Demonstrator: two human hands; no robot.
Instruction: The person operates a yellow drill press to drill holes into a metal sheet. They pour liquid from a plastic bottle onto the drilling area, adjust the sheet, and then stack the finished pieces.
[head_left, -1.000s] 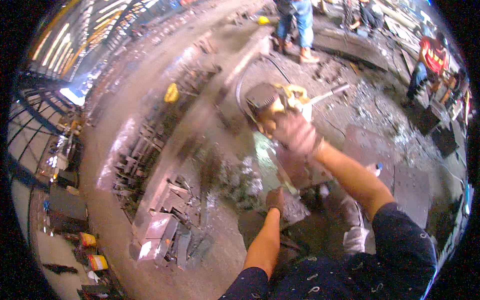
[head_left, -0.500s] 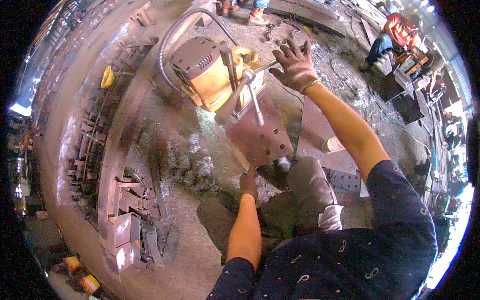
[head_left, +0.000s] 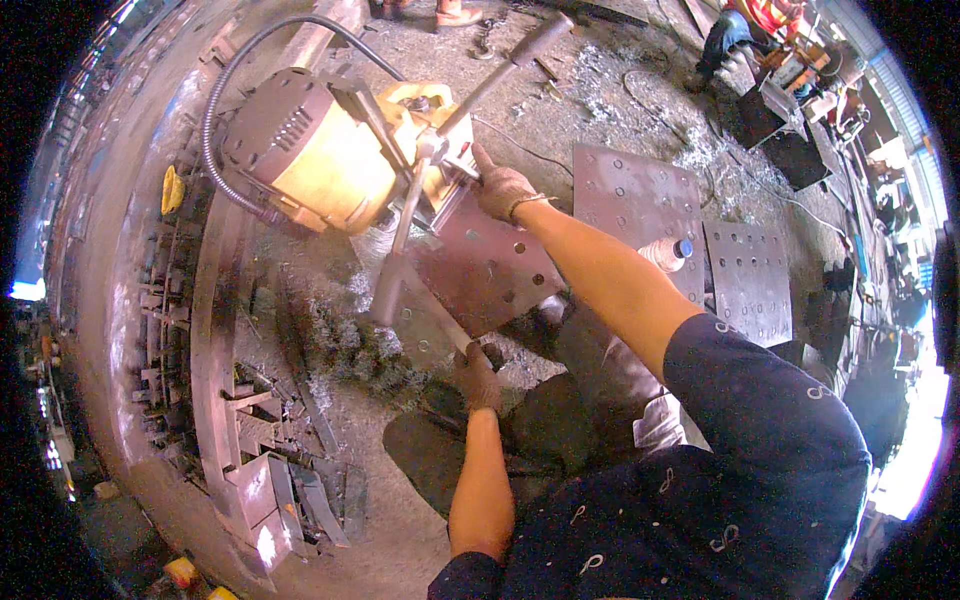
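Note:
A yellow and grey drilling machine (head_left: 320,150) with long lever handles (head_left: 515,55) stands on a rusty steel plate (head_left: 480,270) that has drilled holes. My right hand (head_left: 500,190), gloved, grips the machine's side at the hub of the levers. My left hand (head_left: 478,375), also gloved, holds the plate's near edge. A grey flexible hose (head_left: 215,110) loops from the machine's back.
More perforated plates (head_left: 640,190) lie to the right, with a plastic bottle (head_left: 665,252) on them. Metal shavings (head_left: 345,340) cover the floor by the plate. Stacked steel pieces (head_left: 250,450) lie left. Other people (head_left: 745,25) work at the top.
The view has swung and closed in on the drilling machine. My right hand has moved from above the machine down to its lever hub. My left hand has stayed on the plate edge.

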